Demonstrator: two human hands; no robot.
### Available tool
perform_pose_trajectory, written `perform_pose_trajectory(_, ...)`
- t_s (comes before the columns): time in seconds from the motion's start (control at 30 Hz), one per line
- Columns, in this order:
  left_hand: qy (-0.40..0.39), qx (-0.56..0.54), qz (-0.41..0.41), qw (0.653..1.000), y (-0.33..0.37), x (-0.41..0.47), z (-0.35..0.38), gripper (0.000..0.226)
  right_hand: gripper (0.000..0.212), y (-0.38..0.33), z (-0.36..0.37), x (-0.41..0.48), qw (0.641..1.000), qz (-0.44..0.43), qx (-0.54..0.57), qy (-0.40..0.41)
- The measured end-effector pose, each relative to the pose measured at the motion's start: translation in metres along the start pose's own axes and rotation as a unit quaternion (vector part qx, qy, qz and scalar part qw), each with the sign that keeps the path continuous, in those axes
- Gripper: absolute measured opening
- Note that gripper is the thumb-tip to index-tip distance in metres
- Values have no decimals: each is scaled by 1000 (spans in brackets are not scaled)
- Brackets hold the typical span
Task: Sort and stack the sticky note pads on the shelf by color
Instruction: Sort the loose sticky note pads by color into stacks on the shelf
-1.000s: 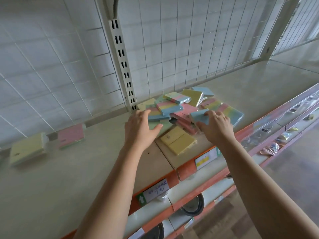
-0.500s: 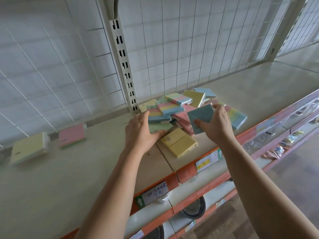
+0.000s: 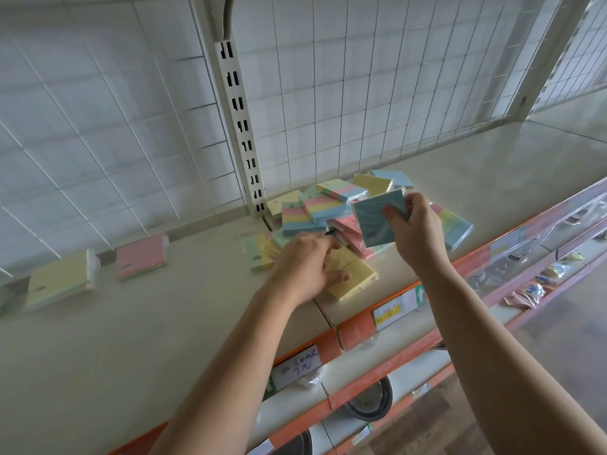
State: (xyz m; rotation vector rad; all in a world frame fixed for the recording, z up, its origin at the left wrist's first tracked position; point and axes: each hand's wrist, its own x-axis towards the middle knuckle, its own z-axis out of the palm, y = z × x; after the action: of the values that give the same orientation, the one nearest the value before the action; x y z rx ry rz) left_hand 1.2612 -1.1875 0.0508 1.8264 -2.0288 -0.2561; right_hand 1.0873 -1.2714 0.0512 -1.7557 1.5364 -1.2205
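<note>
The blue sticky note pad (image 3: 377, 221) is lifted off the heap and tilted, with its face toward the camera. The right hand (image 3: 418, 234) pinches it at its right edge, thumb on the front and fingers behind. Just behind it lies the mixed heap of pads (image 3: 325, 208), with striped, pink, yellow and blue ones lying across each other near the slotted upright (image 3: 241, 126). The left hand (image 3: 305, 267) reaches into the near side of the heap, over two yellow pads (image 3: 356, 279); it is blurred, and I cannot tell whether its fingers hold something. I judge that the sorting is near its beginning: one picked pad waits for a place. Far to the left a pink pad (image 3: 141, 256) and a yellow pad (image 3: 59, 280) lie apart beside the wire grid back (image 3: 98, 110), so the next move probably calls for a blue place next to them. The shelf (image 3: 147, 339) has much bare room between there and the heap, but the two yellow pads are near the orange front edge (image 3: 358, 330), where a push could drop them.
</note>
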Motion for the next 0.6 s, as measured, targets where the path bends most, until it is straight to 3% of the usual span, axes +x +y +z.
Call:
perform_pose_trajectory(0.33, -147, 13, -14, 989, 18, 2, -12, 82, 14, 4, 1, -5, 1000, -12, 8, -6)
perform_pose_trajectory(0.43, -154, 35, -6, 987, 18, 5, -9, 91, 22, 5, 2, -6, 1000, -7, 17, 4)
perform_pose_trajectory(0.6, -144, -3, 4, 990, 11, 6, 0, 98, 15, 0, 6, -9, 1000, -24, 17, 11)
